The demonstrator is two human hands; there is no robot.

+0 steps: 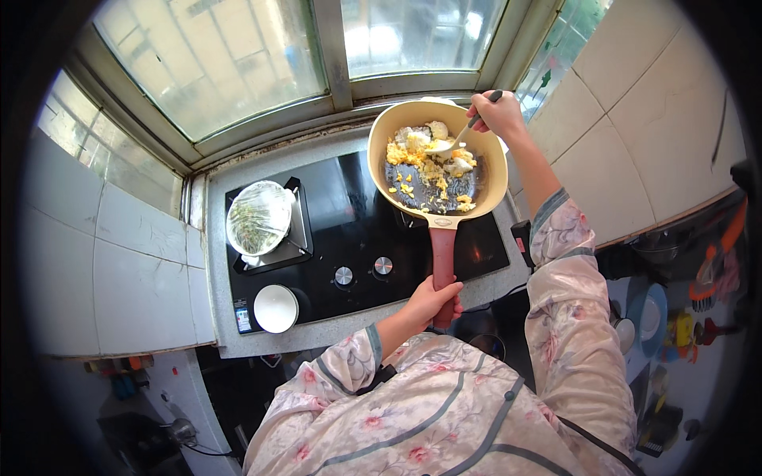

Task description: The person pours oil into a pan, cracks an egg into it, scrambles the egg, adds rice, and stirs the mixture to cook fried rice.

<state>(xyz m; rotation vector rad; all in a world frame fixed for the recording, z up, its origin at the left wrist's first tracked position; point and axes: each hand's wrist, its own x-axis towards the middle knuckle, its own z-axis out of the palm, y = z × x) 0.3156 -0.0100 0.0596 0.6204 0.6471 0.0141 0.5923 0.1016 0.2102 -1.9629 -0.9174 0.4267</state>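
Note:
My left hand grips the reddish-brown handle of a deep cream-coloured frying pan over the right side of the cooktop. In my right hand is a spatula or spoon with a grey grip and a pale head, which dips into the food. Clumps of white rice and yellow scrambled egg lie mostly in the far half of the pan. Smaller egg bits are scattered over its dark, shiny bottom. The pan hides the burner beneath it.
A black glass cooktop with two metal knobs sits in a grey speckled counter. On its left burner stands a bowl of greens under clear film. A white bowl is at the front left. Windows and tiled walls border the counter.

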